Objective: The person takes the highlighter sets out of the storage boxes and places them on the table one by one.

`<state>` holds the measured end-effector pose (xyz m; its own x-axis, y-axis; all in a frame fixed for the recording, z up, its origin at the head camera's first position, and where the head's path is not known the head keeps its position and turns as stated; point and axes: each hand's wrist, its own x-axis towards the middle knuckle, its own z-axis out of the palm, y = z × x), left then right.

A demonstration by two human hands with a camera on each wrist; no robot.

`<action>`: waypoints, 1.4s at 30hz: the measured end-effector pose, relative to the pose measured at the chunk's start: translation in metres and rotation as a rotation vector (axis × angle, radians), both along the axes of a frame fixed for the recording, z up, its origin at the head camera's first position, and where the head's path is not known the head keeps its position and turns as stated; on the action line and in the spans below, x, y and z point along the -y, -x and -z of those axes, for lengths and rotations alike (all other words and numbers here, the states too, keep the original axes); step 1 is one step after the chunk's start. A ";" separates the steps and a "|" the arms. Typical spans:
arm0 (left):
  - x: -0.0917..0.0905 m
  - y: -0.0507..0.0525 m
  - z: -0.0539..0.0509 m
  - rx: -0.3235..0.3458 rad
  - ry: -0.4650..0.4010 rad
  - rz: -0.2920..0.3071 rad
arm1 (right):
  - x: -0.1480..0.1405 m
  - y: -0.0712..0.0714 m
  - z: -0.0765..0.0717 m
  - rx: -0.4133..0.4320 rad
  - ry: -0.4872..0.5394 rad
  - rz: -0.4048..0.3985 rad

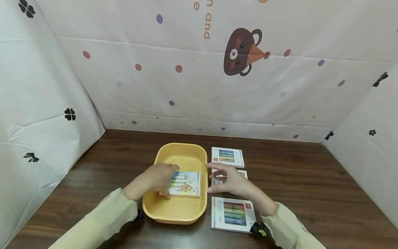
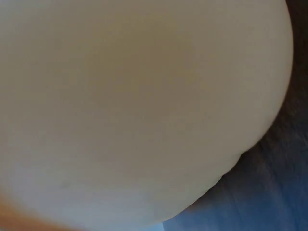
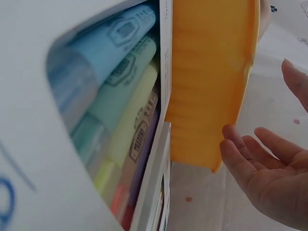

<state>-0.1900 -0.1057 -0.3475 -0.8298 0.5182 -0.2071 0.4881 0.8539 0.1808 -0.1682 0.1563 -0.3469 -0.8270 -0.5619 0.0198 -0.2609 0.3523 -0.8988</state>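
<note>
A yellow plastic basin [image 1: 174,212] stands on the table. In it is a flat marker box [image 1: 184,185] with a printed bear and pens on its face. My left hand [image 1: 158,178] grips this box at its left end, thumb at the near edge and fingers at the far one. Just outside the basin's right rim, my right hand [image 1: 229,180] holds nothing, its fingers spread and slightly bent. Beneath that hand lies a partly hidden white box [image 1: 243,173]. A sleeve [image 2: 144,106] fills most of the left wrist view.
Right of the basin, a windowed marker box [image 1: 206,228] lies nearest me, and another similar box [image 1: 228,157] lies at the far end of the row. The dark wooden table [image 1: 295,180] is bounded by a white patterned cloth [image 1: 186,86] at the back and sides.
</note>
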 end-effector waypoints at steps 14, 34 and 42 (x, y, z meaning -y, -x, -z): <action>-0.005 0.002 0.002 0.009 0.085 0.037 | 0.006 0.007 0.005 -0.023 -0.061 -0.014; -0.002 0.000 -0.006 0.044 0.010 0.011 | 0.011 0.005 0.003 -0.031 -0.108 0.009; 0.006 -0.004 -0.015 -0.006 -0.078 0.015 | 0.011 0.005 0.003 -0.035 -0.123 0.000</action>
<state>-0.1859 -0.1115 -0.3325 -0.8229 0.5450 -0.1609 0.5019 0.8299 0.2437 -0.1728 0.1452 -0.3499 -0.8270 -0.5618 -0.0208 -0.2910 0.4595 -0.8392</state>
